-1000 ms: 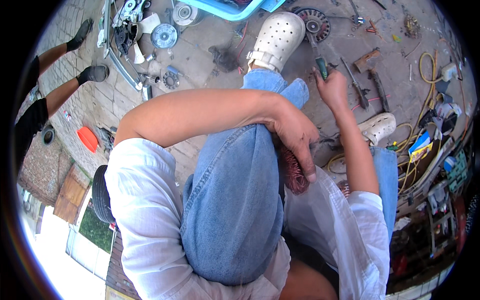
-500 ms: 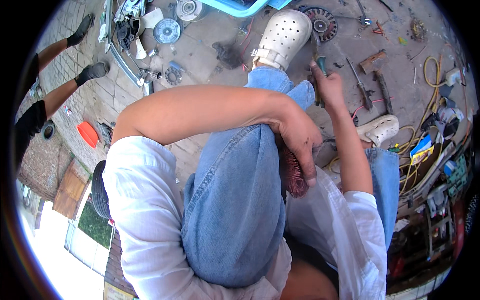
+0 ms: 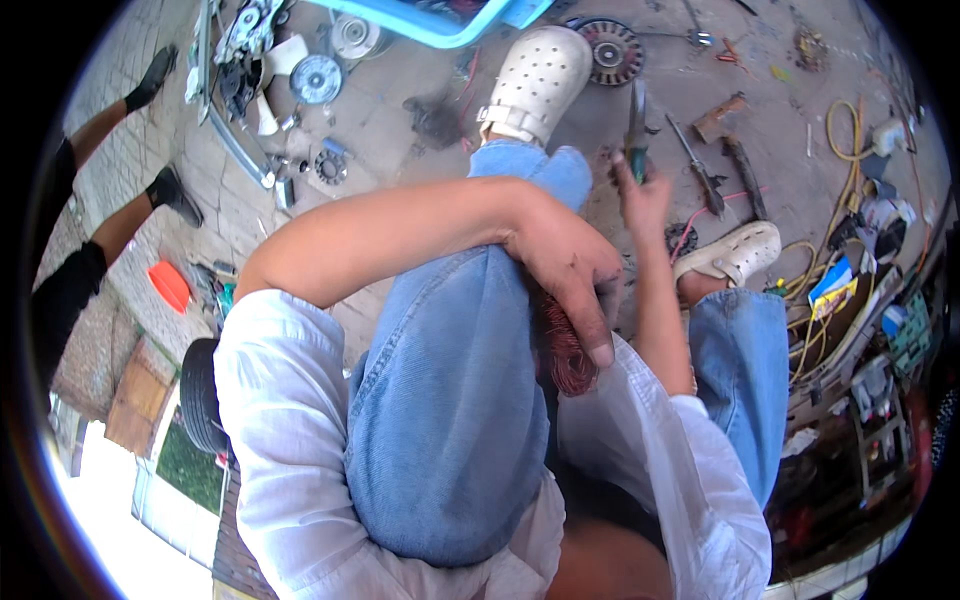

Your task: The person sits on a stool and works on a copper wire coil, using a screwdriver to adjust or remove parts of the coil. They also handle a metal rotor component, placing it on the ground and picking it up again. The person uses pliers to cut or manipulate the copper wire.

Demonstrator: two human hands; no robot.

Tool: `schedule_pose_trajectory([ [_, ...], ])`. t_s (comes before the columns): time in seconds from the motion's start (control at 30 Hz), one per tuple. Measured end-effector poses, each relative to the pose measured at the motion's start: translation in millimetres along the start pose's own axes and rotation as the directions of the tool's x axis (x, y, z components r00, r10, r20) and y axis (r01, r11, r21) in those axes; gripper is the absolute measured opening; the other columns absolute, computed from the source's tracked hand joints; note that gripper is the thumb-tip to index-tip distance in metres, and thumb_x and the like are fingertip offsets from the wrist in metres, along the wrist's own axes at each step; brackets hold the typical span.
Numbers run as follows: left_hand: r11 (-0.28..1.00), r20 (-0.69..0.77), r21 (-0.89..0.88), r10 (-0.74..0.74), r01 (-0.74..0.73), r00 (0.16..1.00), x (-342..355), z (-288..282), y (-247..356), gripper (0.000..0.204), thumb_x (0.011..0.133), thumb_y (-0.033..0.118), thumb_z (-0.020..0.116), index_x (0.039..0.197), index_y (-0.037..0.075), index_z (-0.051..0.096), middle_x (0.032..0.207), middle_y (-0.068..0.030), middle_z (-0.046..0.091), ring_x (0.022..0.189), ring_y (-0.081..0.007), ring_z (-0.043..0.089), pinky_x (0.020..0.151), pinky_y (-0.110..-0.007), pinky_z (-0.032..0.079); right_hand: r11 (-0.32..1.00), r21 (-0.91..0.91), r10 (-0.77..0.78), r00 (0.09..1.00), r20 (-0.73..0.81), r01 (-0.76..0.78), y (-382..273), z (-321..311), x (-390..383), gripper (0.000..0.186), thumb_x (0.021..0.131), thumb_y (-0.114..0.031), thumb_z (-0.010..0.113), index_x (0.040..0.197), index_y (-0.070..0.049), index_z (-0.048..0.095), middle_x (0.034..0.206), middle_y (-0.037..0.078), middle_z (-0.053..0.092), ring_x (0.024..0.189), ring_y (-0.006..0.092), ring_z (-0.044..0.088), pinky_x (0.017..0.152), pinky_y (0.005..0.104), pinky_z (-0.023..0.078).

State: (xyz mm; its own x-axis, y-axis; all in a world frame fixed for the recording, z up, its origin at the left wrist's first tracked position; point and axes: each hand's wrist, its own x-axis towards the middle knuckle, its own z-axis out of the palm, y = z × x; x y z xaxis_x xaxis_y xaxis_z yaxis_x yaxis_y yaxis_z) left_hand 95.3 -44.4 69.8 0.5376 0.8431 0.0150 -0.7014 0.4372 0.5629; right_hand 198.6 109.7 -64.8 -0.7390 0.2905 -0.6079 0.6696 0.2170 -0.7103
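Observation:
My left arm crosses over my raised denim knee. My left hand [image 3: 578, 280] is closed around a coil of reddish copper wire [image 3: 570, 362], whose lower loops hang out below the thumb. Beyond it, my right hand [image 3: 642, 200] grips a green-handled tool [image 3: 638, 140] that looks like pliers, its metal end pointing away from me. The tool's tip stands apart from the wire, over the floor near a round slotted motor part [image 3: 612, 52]. My left fingertips are partly hidden behind the coil and the hand itself.
A white clog [image 3: 540, 85] on my foot stands beside the motor part. Right of the tool lie a screwdriver-like rod [image 3: 697, 165] and a hammer [image 3: 742, 165]. A light-blue tub [image 3: 450, 32], metal parts [image 3: 316, 78] and yellow hose [image 3: 850, 140] surround me. Another person's legs [image 3: 120, 230] are at left.
The view has shifted slightly, so the floor things appear further left. My right hand has tilted the tool more upright in view. The left hand keeps the copper wire; more of its loops show.

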Motion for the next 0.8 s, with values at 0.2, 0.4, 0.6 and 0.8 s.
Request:
schedule_pose_trajectory([
  [0.2, 0.988, -0.52, 0.066, 0.151, -0.136, 0.841, -25, 7, 23, 0.043, 0.079, 0.033, 0.071, 0.093, -0.007, 0.065, 0.087, -0.013, 0.067, 0.083, -0.0177, 0.063, 0.077, -0.028, 0.049, 0.862, -0.446, 0.078, 0.932, -0.354, -0.241, 59, -5, -64, 0.037, 0.079, -0.028, 0.068, 0.088, 0.007, 0.063, 0.104, 0.023, 0.06, 0.097, 0.0348, 0.056, 0.086, 0.0393, 0.043],
  [0.4, 0.92, -0.763, 0.09, 0.31, -0.382, 0.568, -46, 46, 39, 0.054, 0.08, 0.038, 0.069, 0.106, -0.008, 0.058, 0.099, -0.0159, 0.063, 0.088, -0.0211, 0.063, 0.081, -0.033, 0.052, 0.925, -0.179, -0.38, 0.797, -0.47, 0.336, -46, -27, -95, 0.049, 0.076, -0.012, 0.062, 0.122, 0.0, 0.049, 0.128, 0.021, 0.047, 0.122, 0.0375, 0.041, 0.105, 0.0447, 0.03],
  [0.6, 0.893, -0.594, 0.336, 0.448, -0.301, 0.668, -33, 162, 95, 0.06, 0.075, 0.043, 0.072, 0.102, -0.01, 0.059, 0.096, -0.0164, 0.065, 0.089, -0.0219, 0.063, 0.082, -0.031, 0.05, 0.413, -0.243, -0.905, 0.365, -0.217, 0.878, -214, -71, -163, 0.064, 0.066, -0.004, 0.059, 0.128, -0.011, 0.047, 0.132, 0.014, 0.045, 0.127, 0.0336, 0.036, 0.106, 0.0455, 0.031],
  [0.8, 0.802, -0.483, 0.572, 0.497, -0.171, 0.721, -12, 283, 99, 0.063, 0.067, 0.05, 0.075, 0.092, -0.008, 0.066, 0.087, -0.0142, 0.067, 0.086, -0.0206, 0.063, 0.082, -0.03, 0.048, 0.315, -0.077, -0.921, 0.325, 0.217, 0.946, -251, -111, -239, 0.035, 0.074, -0.007, 0.061, 0.109, -0.005, 0.062, 0.103, 0.014, 0.062, 0.099, 0.0288, 0.058, 0.087, 0.0397, 0.046],
])
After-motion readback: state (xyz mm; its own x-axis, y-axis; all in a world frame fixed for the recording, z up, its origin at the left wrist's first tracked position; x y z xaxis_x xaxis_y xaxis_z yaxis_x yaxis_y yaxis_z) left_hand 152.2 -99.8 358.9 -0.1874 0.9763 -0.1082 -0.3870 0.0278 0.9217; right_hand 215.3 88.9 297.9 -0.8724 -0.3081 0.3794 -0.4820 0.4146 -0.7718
